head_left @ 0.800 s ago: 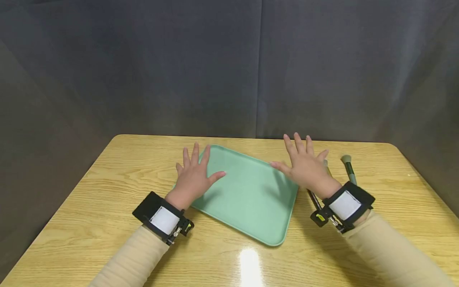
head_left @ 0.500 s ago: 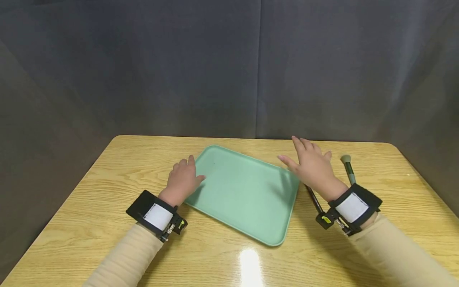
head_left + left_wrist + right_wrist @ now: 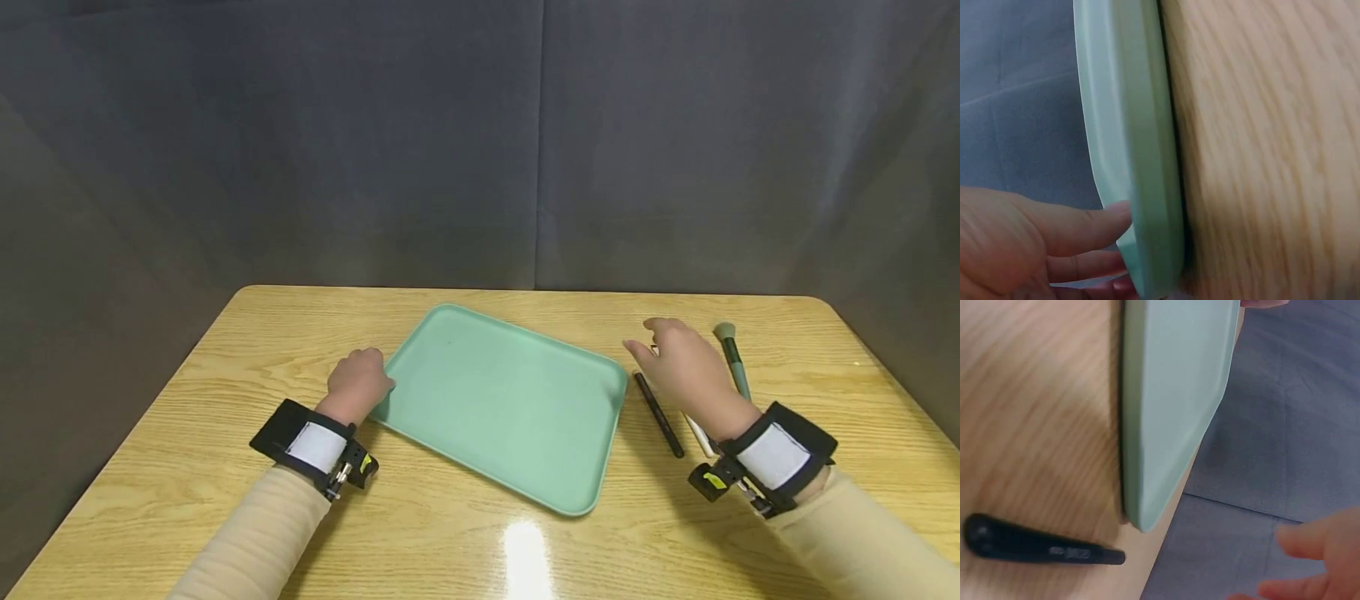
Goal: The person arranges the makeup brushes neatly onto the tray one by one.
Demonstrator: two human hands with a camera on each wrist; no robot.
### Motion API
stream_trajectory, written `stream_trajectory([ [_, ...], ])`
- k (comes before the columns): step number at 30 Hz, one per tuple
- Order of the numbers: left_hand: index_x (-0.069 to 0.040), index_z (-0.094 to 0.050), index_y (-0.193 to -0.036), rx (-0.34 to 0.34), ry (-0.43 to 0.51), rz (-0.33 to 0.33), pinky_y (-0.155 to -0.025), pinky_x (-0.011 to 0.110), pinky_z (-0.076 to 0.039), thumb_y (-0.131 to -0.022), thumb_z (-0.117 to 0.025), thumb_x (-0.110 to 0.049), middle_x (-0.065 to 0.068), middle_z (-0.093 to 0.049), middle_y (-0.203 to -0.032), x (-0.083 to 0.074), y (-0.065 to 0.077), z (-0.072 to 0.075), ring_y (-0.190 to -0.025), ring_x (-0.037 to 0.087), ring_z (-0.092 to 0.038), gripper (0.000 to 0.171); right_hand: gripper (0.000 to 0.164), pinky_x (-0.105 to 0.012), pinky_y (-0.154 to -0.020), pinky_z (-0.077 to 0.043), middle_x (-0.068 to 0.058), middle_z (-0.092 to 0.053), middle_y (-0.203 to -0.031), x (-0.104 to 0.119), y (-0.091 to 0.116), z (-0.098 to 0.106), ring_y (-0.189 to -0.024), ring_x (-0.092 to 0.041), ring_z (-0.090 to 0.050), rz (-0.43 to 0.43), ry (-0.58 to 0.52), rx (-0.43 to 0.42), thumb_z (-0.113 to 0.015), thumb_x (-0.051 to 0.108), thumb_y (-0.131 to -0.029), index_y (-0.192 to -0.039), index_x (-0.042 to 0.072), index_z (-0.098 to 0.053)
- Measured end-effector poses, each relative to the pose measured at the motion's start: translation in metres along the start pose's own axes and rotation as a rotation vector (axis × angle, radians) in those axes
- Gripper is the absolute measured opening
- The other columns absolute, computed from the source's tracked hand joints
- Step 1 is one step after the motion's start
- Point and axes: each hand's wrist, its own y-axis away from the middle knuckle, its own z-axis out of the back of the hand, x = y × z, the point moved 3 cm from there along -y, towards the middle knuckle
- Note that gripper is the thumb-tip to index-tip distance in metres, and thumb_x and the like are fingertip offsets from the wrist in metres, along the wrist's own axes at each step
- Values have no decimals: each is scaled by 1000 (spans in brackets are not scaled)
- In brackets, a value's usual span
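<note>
A pale green rectangular tray [image 3: 495,408] lies slanted on the wooden table. My left hand [image 3: 358,385] holds its left corner; in the left wrist view the thumb [image 3: 1094,228] lies on the rim and the fingers bend around the edge. My right hand [image 3: 686,371] hovers to the right of the tray, fingers relaxed and bent, thumb apart, nothing held. Below it lie a black pen-like stick [image 3: 658,415] and a white-handled item [image 3: 699,435] partly hidden by that hand. Further right is a makeup brush [image 3: 732,358] with a green handle.
The wooden table [image 3: 225,433] has rounded far corners. A dark grey cloth [image 3: 375,150] hangs behind it and at the sides. Both wrists wear black straps with small cameras.
My left hand has moved left and down from above the tray to its left corner, its fingers curling. My right hand has moved right and lower, its spread fingers bending, uncovering the black stick.
</note>
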Motion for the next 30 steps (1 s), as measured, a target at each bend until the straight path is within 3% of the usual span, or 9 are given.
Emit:
stream_trajectory([
  [3,12,-61,-102,19,24,20,-55,32,-47,-91,-65,-14,15,-57,-78,2,-2,0,-67,23,-55,28,42,-49,-68,-51,-35,-57,-112,-4,6,-1,-84,-41,-63,1,3,31,-56,18,-97,-119,-18,-53],
  [5,12,-61,-103,27,42,30,-55,32,-48,-91,-64,-13,16,-58,-78,3,-3,-1,-67,23,-56,28,38,-41,-57,-48,-32,-59,-103,-7,10,-4,-67,-30,-59,-3,-3,55,-58,14,-95,-115,-19,-56],
  [8,13,-60,-104,28,60,39,-53,32,-48,-92,-63,-11,16,-58,-76,4,-3,-1,-64,22,-56,26,32,-32,-51,-42,-27,-62,-92,-11,15,-8,-58,-19,-51,-15,-8,101,-61,9,-92,-109,-19,-58],
  [11,13,-60,-101,12,66,42,-50,30,-46,-94,-55,-3,14,-56,-71,5,-3,-1,-59,21,-53,18,26,-33,-52,-44,-24,-64,-82,-16,16,-14,-58,-19,-53,-19,-2,136,-64,6,-90,-101,-18,-61],
  [15,10,-61,-91,0,64,44,-45,27,-40,-92,-48,4,10,-50,-63,8,-4,0,-53,18,-48,15,23,-38,-56,-48,-27,-65,-85,-21,18,-22,-63,-22,-56,-11,13,161,-66,5,-88,-93,-17,-62],
  [21,2,-58,-71,1,46,28,-44,25,-37,-89,-51,4,5,-44,-56,11,-5,-1,-49,15,-43,19,18,-35,-53,-47,-20,-64,-78,-25,21,-29,-59,-19,-53,-19,10,162,-67,5,-86,-86,-13,-62],
  [30,5,-61,-77,-33,28,17,-44,25,-37,-89,-49,5,7,-47,-58,11,-8,-1,-50,16,-44,17,16,-29,-47,-42,-6,-53,-64,-24,21,-34,-52,-15,-49,-21,19,166,-67,4,-86,-77,-7,-60],
])
